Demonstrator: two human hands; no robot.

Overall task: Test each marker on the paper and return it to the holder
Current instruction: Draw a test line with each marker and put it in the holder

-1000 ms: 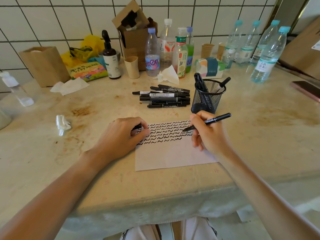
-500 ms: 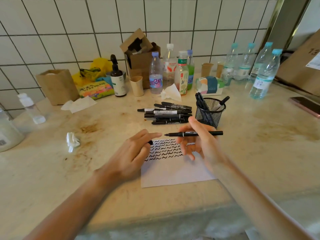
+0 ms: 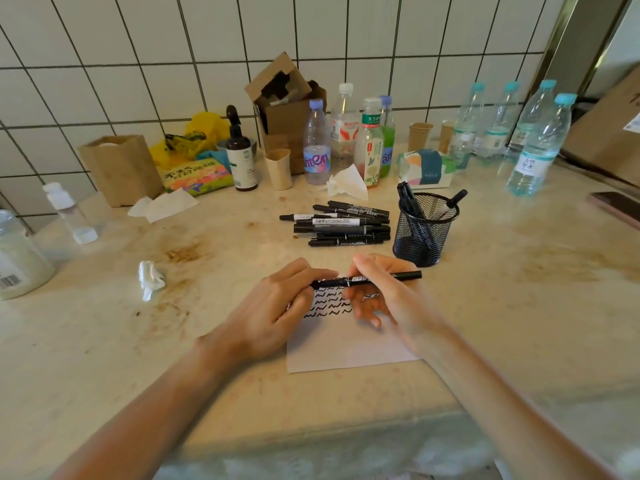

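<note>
A black marker lies level above the white paper, which carries rows of black squiggles. My right hand pinches the marker's barrel. My left hand grips the marker's left end, where the cap sits between its fingers. Whether the cap is fully seated cannot be told. Behind the paper lies a pile of several black markers. To its right stands the black mesh holder with a few markers in it.
Bottles, paper cups, a cardboard box, a tissue pack and a pump bottle line the tiled wall. Crumpled tissue lies left of my hands. A phone lies at the right edge.
My right hand lifted the marker off the paper and turned it level. My left hand brought the cap up from the paper to the marker's tip end. The camera tilted up.
</note>
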